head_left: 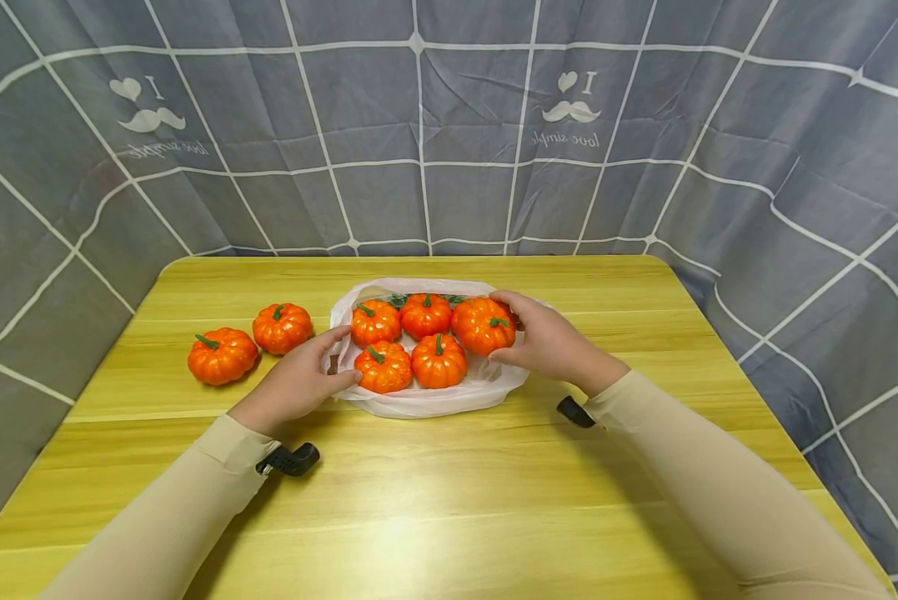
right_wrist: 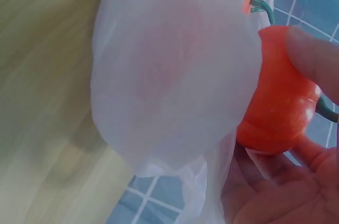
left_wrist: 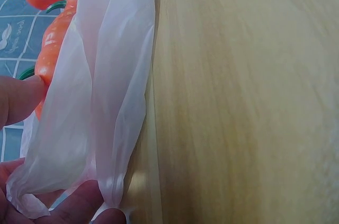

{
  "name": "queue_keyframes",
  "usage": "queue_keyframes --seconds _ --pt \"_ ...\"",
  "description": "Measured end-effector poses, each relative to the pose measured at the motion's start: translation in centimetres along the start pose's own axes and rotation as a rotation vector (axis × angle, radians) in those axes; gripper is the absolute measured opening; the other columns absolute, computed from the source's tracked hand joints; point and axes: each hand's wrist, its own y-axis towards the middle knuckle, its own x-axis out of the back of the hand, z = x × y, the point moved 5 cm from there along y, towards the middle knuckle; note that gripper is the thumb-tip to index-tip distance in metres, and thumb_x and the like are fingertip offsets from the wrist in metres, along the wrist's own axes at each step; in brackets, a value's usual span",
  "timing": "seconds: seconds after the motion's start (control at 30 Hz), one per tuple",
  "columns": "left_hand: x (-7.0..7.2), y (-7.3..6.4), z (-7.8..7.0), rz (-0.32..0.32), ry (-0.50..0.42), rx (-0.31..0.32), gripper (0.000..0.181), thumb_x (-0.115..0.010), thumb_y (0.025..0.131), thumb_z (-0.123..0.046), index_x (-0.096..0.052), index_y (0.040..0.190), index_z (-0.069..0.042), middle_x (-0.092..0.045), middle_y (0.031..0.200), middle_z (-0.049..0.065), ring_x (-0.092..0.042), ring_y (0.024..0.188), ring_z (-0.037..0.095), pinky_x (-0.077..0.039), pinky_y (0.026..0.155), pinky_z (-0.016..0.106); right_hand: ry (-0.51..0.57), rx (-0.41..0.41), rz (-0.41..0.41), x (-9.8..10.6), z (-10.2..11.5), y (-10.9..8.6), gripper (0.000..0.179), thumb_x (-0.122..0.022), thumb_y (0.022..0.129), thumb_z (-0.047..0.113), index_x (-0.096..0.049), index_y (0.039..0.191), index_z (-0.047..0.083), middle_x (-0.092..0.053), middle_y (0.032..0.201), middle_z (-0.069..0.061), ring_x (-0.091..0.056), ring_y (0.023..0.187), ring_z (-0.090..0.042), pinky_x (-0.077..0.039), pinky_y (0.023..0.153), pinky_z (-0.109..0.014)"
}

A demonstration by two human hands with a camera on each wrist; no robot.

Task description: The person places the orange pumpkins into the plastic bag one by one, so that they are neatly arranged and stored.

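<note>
In the head view, a white translucent plastic bag lies mid-table with its mouth spread, several small orange pumpkins with green stems in it. My right hand grips the rightmost pumpkin, thumb on one side and fingers round the other, at the bag's right end. Across from it, my left hand rests at the bag's left end, thumb and fingers spread apart. Its thumb touches a pumpkin in the left wrist view, while the other fingers lie at the plastic edge, partly hidden by it.
Two more pumpkins stand on the table left of the bag, one in front and one further back. Something dark green shows behind the back row. A grey checked curtain hangs round the wooden table.
</note>
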Motion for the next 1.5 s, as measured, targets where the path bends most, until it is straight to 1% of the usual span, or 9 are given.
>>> queue_keyframes --seconds 0.07,0.27,0.33,0.47,0.7,0.97,1.17,1.37,1.5 --pt "0.0 0.0 0.0 0.000 -0.007 -0.003 0.083 -0.072 0.098 -0.035 -0.032 0.166 -0.009 -0.038 0.167 0.023 -0.045 0.147 0.042 -0.036 0.121 0.064 -0.016 -0.009 0.016 -0.1 -0.2 -0.1 0.085 -0.089 0.083 0.009 -0.045 0.155 0.006 -0.058 0.149 -0.015 -0.060 0.132 -0.033 -0.050 0.114 -0.050" --pt "0.0 0.0 -0.1 -0.004 -0.014 -0.001 0.083 -0.073 0.097 -0.035 -0.033 0.166 -0.009 -0.039 0.167 0.022 -0.047 0.145 0.040 -0.038 0.120 0.063 -0.107 -0.024 0.048 -0.5 -0.8 -0.4 0.089 -0.091 0.081 0.014 -0.044 0.156 0.005 -0.050 0.159 -0.016 -0.052 0.142 -0.037 -0.043 0.120 -0.053" --pt "0.0 0.0 -0.1 -0.004 -0.017 0.003 0.083 -0.072 0.098 -0.035 -0.033 0.166 -0.009 -0.039 0.167 0.022 -0.046 0.145 0.041 -0.037 0.120 0.063 -0.146 -0.031 0.064 -0.5 -1.0 -0.5 0.090 -0.091 0.081 0.015 -0.043 0.157 0.005 -0.046 0.163 -0.016 -0.049 0.146 -0.038 -0.040 0.122 -0.054" --pt "-0.1 0.0 -0.1 -0.001 -0.014 0.004 0.084 -0.072 0.098 -0.036 -0.032 0.166 -0.009 -0.038 0.167 0.023 -0.043 0.148 0.043 -0.035 0.122 0.064 -0.187 -0.040 0.101 -0.7 -1.2 -0.5 0.091 -0.090 0.083 0.016 -0.041 0.159 0.006 -0.042 0.167 -0.015 -0.045 0.149 -0.038 -0.037 0.124 -0.054" --pt "-0.1 0.1 0.0 -0.001 -0.004 0.006 0.084 -0.072 0.098 -0.038 -0.032 0.166 -0.010 -0.038 0.167 0.023 -0.038 0.152 0.044 -0.031 0.123 0.065 -0.210 -0.035 0.143 -0.9 -1.2 -0.7 0.088 -0.090 0.083 0.017 -0.043 0.157 0.005 -0.048 0.161 -0.017 -0.050 0.145 -0.038 -0.039 0.122 -0.055" --pt "-0.1 0.1 0.1 -0.003 -0.003 -0.001 0.084 -0.072 0.098 -0.038 -0.032 0.165 -0.008 -0.038 0.167 0.024 -0.040 0.151 0.044 -0.033 0.123 0.064 -0.234 -0.043 0.164 -1.1 -1.2 -0.7 0.085 -0.089 0.083 0.019 -0.046 0.155 0.006 -0.053 0.156 -0.016 -0.053 0.141 -0.037 -0.041 0.121 -0.054" --pt "-0.1 0.2 0.1 -0.002 -0.002 0.001 0.084 -0.073 0.097 -0.037 -0.032 0.165 -0.008 -0.039 0.167 0.023 -0.041 0.151 0.043 -0.033 0.123 0.063 -0.238 -0.040 0.173 -1.2 -1.1 -0.7 0.087 -0.090 0.082 0.017 -0.046 0.155 0.004 -0.052 0.156 -0.019 -0.052 0.142 -0.038 -0.040 0.122 -0.054" --pt "-0.1 0.2 0.0 0.003 0.000 0.001 0.085 -0.073 0.098 -0.038 -0.032 0.166 -0.008 -0.038 0.167 0.023 -0.041 0.151 0.043 -0.033 0.123 0.063 -0.252 -0.060 0.182 -1.3 -1.2 -0.8 0.087 -0.089 0.082 0.018 -0.046 0.156 0.005 -0.045 0.163 -0.019 -0.046 0.148 -0.040 -0.037 0.124 -0.055" --pt "-0.2 0.3 0.1 0.000 0.000 -0.007 0.086 -0.073 0.098 -0.039 -0.032 0.165 -0.007 -0.039 0.166 0.023 -0.043 0.149 0.044 -0.035 0.122 0.063 -0.276 -0.060 0.185 -1.4 -1.4 -0.8 0.083 -0.088 0.083 0.019 -0.048 0.155 0.007 -0.047 0.162 -0.018 -0.048 0.146 -0.039 -0.038 0.123 -0.055"
